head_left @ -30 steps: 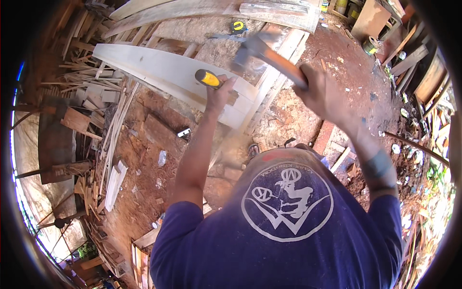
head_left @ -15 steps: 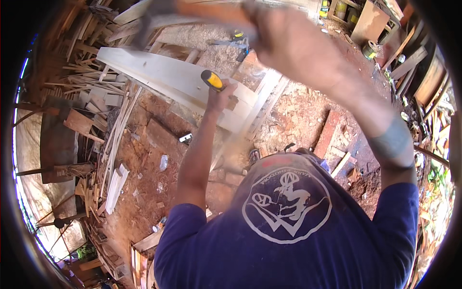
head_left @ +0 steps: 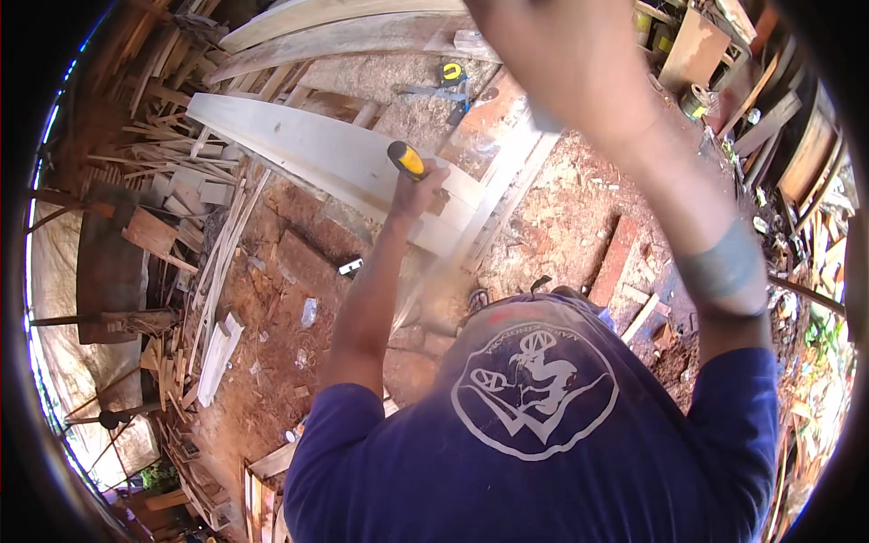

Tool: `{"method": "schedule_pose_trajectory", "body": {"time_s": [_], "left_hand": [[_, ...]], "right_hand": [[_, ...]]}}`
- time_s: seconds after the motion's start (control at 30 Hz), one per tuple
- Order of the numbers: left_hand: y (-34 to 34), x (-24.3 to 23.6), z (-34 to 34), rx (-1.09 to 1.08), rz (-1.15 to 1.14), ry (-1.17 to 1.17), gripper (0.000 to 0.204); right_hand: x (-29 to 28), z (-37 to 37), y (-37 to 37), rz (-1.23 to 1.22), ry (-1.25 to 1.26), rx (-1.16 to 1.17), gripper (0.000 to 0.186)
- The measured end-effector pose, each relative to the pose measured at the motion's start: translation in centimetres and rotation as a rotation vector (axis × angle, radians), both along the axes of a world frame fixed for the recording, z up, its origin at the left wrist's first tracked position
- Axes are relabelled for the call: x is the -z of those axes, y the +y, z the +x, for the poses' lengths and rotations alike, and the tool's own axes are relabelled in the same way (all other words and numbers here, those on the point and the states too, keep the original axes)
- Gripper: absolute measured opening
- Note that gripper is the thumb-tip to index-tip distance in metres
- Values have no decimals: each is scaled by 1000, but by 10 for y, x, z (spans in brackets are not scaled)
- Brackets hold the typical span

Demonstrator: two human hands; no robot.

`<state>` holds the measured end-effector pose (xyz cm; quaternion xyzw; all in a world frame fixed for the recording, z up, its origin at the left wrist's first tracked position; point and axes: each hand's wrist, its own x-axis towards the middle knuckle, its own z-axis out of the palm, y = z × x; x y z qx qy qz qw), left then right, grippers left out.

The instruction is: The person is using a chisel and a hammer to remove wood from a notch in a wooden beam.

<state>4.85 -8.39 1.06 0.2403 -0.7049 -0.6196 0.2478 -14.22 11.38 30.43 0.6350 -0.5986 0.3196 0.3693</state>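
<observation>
Handle (head_left: pixel 407 159), yellow with a black end, sits near twelve o'clock, my left hand (head_left: pixel 420 192) wrapped around it over the pale board (head_left: pixel 303 136), which stretches toward ten. My right hand (head_left: pixel 566 59) blurs at one o'clock; I cannot tell its grip. A tape measure (head_left: pixel 451 72) lies beyond, at twelve.

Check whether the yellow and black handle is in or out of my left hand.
In: the left hand grips the handle, whose black end sticks out.
</observation>
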Motion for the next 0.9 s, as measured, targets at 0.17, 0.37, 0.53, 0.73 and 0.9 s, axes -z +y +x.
{"method": "schedule_pose_trajectory", "body": {"time_s": [0.17, 0.37, 0.53, 0.73, 0.9], "left_hand": [[4, -1, 2, 12, 24, 4, 35], [29, -38, 1, -158, -105, 99, 22], [46, -20, 28, -154, -111, 58, 11], [83, -14, 68, -336, -103, 189, 17], [45, -48, 35, -210, 33, 298, 32]], "right_hand": [[124, 34, 18, 857, -532, 31, 29], [85, -5, 52, 612, -866, 56, 21], [101, -19, 84, 557, -1132, 150, 21], [139, -27, 128, 595, -1438, 200, 19], [138, -33, 117, 580, -1453, 168, 19]]}}
